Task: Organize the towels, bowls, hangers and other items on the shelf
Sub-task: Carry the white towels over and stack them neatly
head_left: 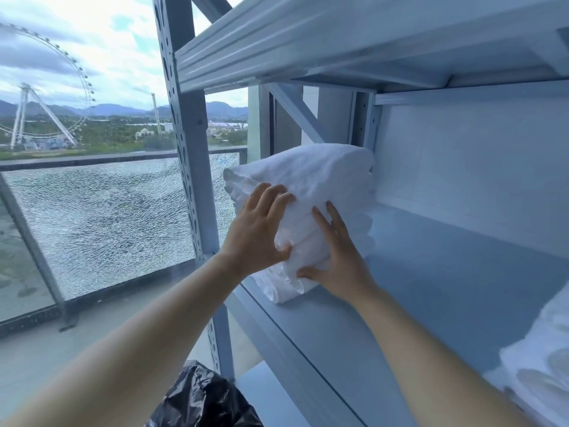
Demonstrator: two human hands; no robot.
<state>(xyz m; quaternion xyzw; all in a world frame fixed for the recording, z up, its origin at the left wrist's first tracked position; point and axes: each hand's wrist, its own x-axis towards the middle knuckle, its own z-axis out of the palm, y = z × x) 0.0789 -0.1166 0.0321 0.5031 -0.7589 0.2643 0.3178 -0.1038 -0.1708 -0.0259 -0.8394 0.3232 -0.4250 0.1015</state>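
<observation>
as left hand (261, 232) and right hand (338, 260) press folded towels (320, 177), fingers (271, 195) spread flat on front

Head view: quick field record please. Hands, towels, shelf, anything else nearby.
left hand: flat on the front of the towel stack, pressing
right hand: flat against the stack's right side, thumb at its lower edge
towel stack: white, folded, at the left end of the shelf board
shelf board: pale blue-grey
other towels: white pile, right edge of view, same board
black plastic bag: below, by the shelf post
cracked glass panel: left of the shelf
</observation>
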